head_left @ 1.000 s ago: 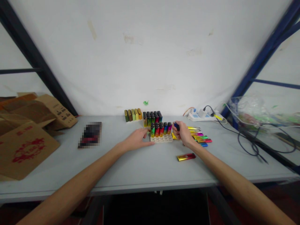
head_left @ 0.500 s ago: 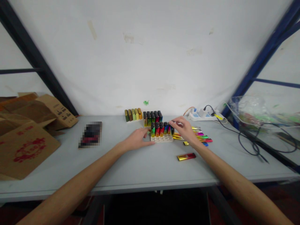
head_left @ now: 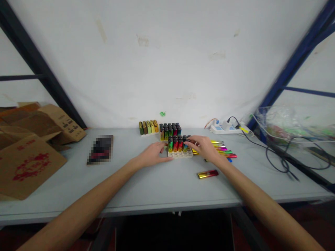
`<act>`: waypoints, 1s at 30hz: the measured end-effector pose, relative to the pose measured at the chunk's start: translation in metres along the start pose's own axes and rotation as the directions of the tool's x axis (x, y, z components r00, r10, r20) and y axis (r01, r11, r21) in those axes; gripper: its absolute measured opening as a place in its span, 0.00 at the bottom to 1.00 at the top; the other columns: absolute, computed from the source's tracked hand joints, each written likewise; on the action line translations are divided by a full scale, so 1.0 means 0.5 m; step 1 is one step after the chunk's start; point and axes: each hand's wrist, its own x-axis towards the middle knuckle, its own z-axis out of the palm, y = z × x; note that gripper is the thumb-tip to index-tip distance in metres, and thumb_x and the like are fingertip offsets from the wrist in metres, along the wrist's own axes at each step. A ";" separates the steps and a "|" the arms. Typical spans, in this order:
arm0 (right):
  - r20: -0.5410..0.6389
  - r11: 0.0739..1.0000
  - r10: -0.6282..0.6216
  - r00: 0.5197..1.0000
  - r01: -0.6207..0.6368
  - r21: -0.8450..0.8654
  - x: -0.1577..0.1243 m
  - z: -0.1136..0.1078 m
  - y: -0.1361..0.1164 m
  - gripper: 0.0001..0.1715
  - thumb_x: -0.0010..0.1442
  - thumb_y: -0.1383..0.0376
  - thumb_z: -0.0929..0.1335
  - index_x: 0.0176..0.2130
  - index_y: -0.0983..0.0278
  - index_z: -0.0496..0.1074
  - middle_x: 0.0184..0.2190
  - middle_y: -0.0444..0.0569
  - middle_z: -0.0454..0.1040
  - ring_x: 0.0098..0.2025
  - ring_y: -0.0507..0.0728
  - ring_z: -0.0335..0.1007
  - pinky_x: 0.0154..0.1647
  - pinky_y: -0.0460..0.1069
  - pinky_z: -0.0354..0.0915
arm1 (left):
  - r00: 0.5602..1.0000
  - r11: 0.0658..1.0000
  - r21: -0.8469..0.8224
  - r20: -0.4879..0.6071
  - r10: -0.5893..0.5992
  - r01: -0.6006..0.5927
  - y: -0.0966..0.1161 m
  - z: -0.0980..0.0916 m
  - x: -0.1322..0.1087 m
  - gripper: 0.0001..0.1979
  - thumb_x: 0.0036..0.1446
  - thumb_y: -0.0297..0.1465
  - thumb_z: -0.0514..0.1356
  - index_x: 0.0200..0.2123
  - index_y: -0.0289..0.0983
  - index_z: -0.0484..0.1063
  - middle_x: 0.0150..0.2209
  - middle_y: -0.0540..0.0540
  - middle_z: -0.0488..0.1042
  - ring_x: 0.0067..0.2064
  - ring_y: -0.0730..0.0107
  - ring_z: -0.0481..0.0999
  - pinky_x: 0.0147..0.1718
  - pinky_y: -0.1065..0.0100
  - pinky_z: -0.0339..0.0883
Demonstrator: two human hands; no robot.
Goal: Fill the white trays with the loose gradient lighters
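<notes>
hands at a tray of lighters on a grey table [head_left: 157, 188]

left hand [head_left: 154, 155] lies flat with its fingers loosely apart, fingertips touching the near left edge of the white tray [head_left: 180, 154], which holds upright coloured lighters [head_left: 178, 144]. right hand [head_left: 205, 148] sits over the tray's right end with its fingertips on the lighter tops; whether they pinch one i cannot tell. just beyond the right hand, loose shiny lighters [head_left: 226, 152] lie in a row. near its wrist a red-gold lighter [head_left: 208, 173] lies alone. farther past both hands stands another full tray [head_left: 170, 131].
</notes>
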 end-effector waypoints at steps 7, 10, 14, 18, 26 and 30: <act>0.013 1.000 -0.013 1.000 0.013 0.023 -0.001 -0.002 0.005 0.23 0.70 0.49 0.64 0.40 0.61 0.79 0.37 0.53 0.82 0.36 0.59 0.75 0.40 0.50 0.66 | 1.000 1.000 0.027 0.018 -0.001 0.000 -0.002 0.000 0.001 0.30 0.57 0.60 0.60 0.39 0.36 0.70 0.36 0.44 0.73 0.38 0.56 0.74 0.36 0.63 0.64; 0.039 1.000 -0.003 0.999 0.003 0.016 0.000 0.002 0.012 0.22 0.70 0.49 0.65 0.38 0.61 0.79 0.34 0.51 0.81 0.31 0.57 0.73 0.36 0.50 0.65 | 1.000 1.000 0.014 0.012 0.008 -0.008 -0.004 0.002 0.001 0.30 0.56 0.60 0.60 0.41 0.36 0.70 0.37 0.43 0.74 0.39 0.56 0.74 0.36 0.63 0.64; 0.003 0.999 0.027 1.000 -0.027 0.043 -0.001 0.003 0.017 0.22 0.68 0.46 0.66 0.39 0.61 0.76 0.28 0.48 0.79 0.27 0.56 0.71 0.32 0.48 0.63 | 1.000 0.999 0.034 0.014 0.006 -0.007 -0.004 0.002 0.001 0.30 0.57 0.59 0.60 0.39 0.36 0.70 0.37 0.43 0.74 0.38 0.56 0.74 0.35 0.64 0.63; -0.118 0.995 0.084 0.989 -0.077 0.070 0.000 -0.016 0.025 0.23 0.68 0.45 0.66 0.40 0.62 0.72 0.25 0.46 0.77 0.26 0.54 0.70 0.30 0.47 0.61 | 1.000 0.999 0.037 0.013 0.009 -0.009 -0.002 0.001 0.001 0.29 0.57 0.58 0.60 0.40 0.36 0.70 0.36 0.44 0.73 0.37 0.58 0.73 0.34 0.64 0.62; 0.281 0.953 0.185 0.942 -0.102 -0.286 -0.013 -0.049 0.081 0.18 0.68 0.54 0.68 0.41 0.66 0.78 0.39 0.57 0.80 0.39 0.60 0.76 0.41 0.50 0.66 | 1.000 0.999 0.043 0.014 0.008 -0.009 0.000 -0.001 0.002 0.30 0.57 0.59 0.60 0.42 0.36 0.70 0.35 0.45 0.73 0.37 0.58 0.73 0.34 0.64 0.62; 0.397 0.950 0.247 0.884 -0.141 -0.277 -0.021 -0.058 0.095 0.17 0.64 0.54 0.71 0.43 0.65 0.79 0.41 0.56 0.80 0.41 0.61 0.76 0.42 0.51 0.67 | 1.000 0.999 0.048 0.017 0.013 -0.014 -0.003 0.000 0.002 0.29 0.57 0.59 0.59 0.40 0.36 0.69 0.36 0.45 0.73 0.37 0.57 0.73 0.35 0.64 0.63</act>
